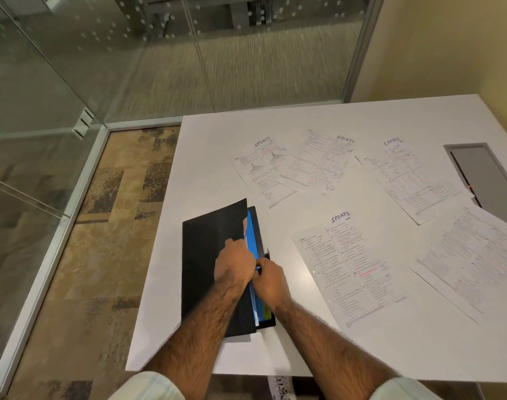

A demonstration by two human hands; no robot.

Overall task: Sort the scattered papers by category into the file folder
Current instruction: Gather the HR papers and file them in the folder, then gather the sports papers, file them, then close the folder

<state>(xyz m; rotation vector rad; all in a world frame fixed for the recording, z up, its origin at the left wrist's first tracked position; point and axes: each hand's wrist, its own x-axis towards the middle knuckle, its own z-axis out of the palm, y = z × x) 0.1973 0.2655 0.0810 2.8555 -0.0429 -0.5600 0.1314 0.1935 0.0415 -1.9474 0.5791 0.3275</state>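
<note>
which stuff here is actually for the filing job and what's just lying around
For the job:
file folder, held by left hand and right hand
SPORTS papers spread on the table

Just there:
grey table hatch
glass wall

The one camera sits on the person's head, above the near edge of the white table [304, 122], and looks forward and steeply down, quite close.

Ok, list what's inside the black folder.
Visible in the black folder: a blue divider, white sheet edges, a yellow tab. Its cover, left hand and right hand hide the rest.
</note>
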